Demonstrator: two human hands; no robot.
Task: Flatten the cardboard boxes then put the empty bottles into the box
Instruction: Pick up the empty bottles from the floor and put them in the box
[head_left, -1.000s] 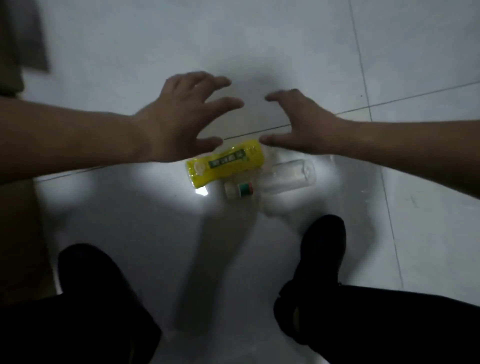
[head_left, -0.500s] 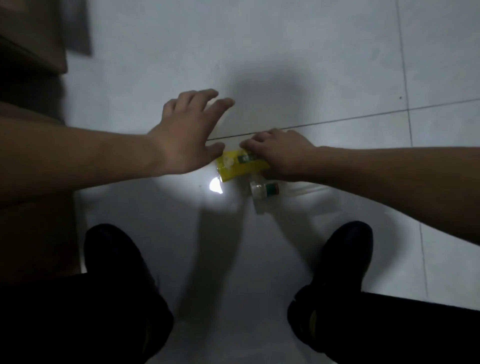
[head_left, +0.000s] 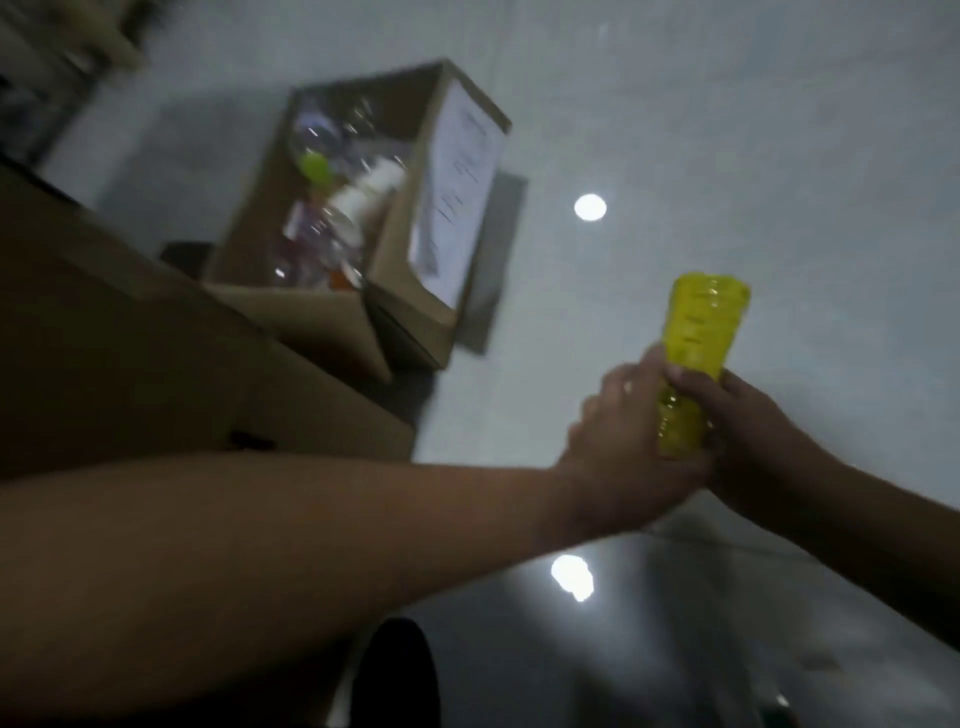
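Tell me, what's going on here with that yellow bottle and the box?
A person is clearing up empty bottles. Both the left hand and the right hand grip a yellow bottle, held up over the pale floor. Up and to the left, an open cardboard box already holds several bottles; the yellow one is not in it yet. More brown cardboard lies at the near left.

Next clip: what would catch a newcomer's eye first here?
The yellow bottle, held up at right by the left hand and the right hand together. Beyond it, upper left of centre, stands an open box with blurred bottles inside and a white sheet on its side.
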